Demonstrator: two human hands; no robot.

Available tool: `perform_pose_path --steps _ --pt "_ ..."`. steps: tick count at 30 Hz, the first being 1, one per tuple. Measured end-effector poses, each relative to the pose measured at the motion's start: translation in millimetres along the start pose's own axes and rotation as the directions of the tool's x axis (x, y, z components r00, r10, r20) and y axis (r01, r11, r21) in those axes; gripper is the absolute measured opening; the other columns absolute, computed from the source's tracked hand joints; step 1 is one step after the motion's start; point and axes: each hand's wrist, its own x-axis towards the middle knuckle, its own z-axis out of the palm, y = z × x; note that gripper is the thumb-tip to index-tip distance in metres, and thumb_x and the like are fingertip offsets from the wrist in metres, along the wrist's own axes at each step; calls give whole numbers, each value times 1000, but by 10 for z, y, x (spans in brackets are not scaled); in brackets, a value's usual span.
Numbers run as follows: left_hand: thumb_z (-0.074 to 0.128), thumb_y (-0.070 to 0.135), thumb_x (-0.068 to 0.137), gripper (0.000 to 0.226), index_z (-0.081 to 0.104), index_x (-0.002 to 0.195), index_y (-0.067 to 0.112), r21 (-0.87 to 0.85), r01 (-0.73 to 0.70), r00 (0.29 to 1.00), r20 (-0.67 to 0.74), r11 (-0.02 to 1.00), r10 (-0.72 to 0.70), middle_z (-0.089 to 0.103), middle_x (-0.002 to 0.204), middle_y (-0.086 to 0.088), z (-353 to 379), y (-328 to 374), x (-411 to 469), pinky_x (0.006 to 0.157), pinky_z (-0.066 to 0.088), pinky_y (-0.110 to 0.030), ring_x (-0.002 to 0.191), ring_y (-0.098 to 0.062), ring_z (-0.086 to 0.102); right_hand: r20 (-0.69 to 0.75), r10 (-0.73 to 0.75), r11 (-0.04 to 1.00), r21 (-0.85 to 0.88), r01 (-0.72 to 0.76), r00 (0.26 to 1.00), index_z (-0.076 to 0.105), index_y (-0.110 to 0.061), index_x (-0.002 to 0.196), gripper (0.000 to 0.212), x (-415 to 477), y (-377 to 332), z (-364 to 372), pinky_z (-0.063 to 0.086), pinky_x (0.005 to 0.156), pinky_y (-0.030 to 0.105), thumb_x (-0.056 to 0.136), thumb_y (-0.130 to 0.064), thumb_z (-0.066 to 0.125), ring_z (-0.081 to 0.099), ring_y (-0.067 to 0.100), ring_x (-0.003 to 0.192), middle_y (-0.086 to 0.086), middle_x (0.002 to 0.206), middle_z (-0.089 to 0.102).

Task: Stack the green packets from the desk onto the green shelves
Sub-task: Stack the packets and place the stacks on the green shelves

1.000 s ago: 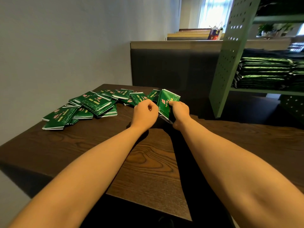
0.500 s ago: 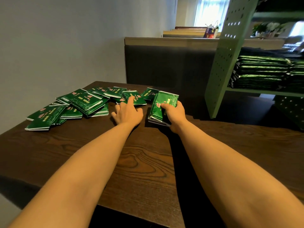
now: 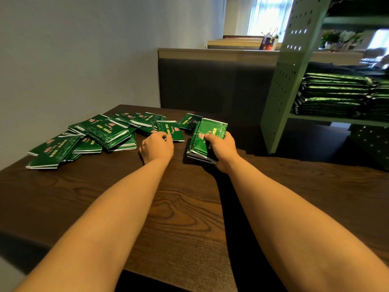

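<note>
Head view: my L hand [image 3: 156, 147] is out over the dark wood desk [image 3: 189, 218], knuckles up, fingers bent w/ the tips down on the near-left edge of a single packet [image 3: 173, 131] lying flat at approx 1 o'clock from the hand; can't tell whether I've got a real pinch on it or am only touching. My R hand [image 3: 221, 149] is at 3 o'clock from the L, apart from it, and is wrapped round a bundle of packets [image 3: 202, 142]: thumb across the top face, other fingers underneath and out of sight. The bundle is several pkts thick, white edges showing at its near end, tilted w/ the far end raised and the near end low by the desk; whether it touches the wood I can't tell. The rest of the green pkts lie in a loose heap [image 3: 101, 133] at 9-10 o'clock from my L hand, overlapping each other, spread along the desk beside the grey wall [image 3: 73, 60]. A far packet [image 3: 188, 121] lies at 12 o'clock betw the two hands, partly behind the bundle. The green shelves [image 3: 280, 81] stand at 2 o'clock from the R hand, perforated side panel toward me; on the shelf board are shelved stacks [image 3: 334, 95] of the same green pkts, flat piles side by side. Behind the desk at 12 o'clock is a dark partition [image 3: 210, 85] w/ a pale top, and beyond it a paper bag [image 3: 268, 42] and a bright window [image 3: 267, 15]
</note>
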Motion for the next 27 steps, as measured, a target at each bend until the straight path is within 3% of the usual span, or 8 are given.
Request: perform_pose_path --steps 4,9,13,15,17,21,24,27 --pt "56 28 98 10 59 101 19 -3 19 999 -26 1000 -19 67 98 -10 -10 3 -26 76 38 -37 108 -35 54 2 -12 1000 -23 12 1000 55 -22 96 20 -30 -14 3 57 97 50 98 -5 65 70 30 106 4 101 67" --pt "51 18 97 25 46 121 13 -30 56 998 1 998 -56 63 103 -14 -45 -9 -36 78 42 -41 110 -36 52 -7 -37 997 -64 36 999 55 -17 109 20 -51 -4 21 57 99 48 96 -6 66 68 28 106 4 104 66" --pt "49 19 97 34 42 128 9 93 52 997 49 994 -56 63 116 -20 -137 0 -85 92 45 -47 118 -39 50 -19 -42 993 -111 40 999 57 -13 113 19 -102 -12 37 58 96 47 96 -8 65 69 26 103 5 106 68" --pt "49 19 97 34 42 130 12 56 38 997 68 998 -42 64 112 -17 -212 -4 -121 83 47 -42 107 -36 57 -19 -58 988 -143 55 998 62 -7 115 19 -122 -11 47 61 86 43 96 -7 58 72 24 96 8 107 71" --pt "50 15 97 34 44 131 13 -116 15 998 67 993 -7 64 97 -11 -294 16 -174 63 41 -30 87 -27 60 -16 -48 984 -174 44 999 64 -4 113 21 -170 -33 67 59 72 34 97 -5 51 71 22 88 9 103 71" --pt "56 3 92 29 53 121 9 -339 -197 980 -46 920 193 46 64 5 -506 140 -374 52 37 -11 58 -7 45 -6 48 979 -199 -48 999 53 -8 133 40 -235 -29 128 62 85 43 92 -11 50 72 29 99 15 118 68" --pt "58 2 89 25 55 113 11 -310 -429 903 -115 849 414 45 69 7 -687 241 -566 58 36 -12 62 -8 45 -31 102 964 -243 -106 994 49 -4 135 46 -300 -35 155 60 90 48 90 -10 50 70 33 100 17 119 66" --pt "60 6 88 25 56 112 12 -243 -595 798 -66 766 599 52 86 6 -779 300 -736 68 41 -26 76 -13 51 -65 170 956 -230 -180 983 56 -3 131 38 -513 -185 193 59 80 43 95 -11 47 70 33 96 19 113 68"
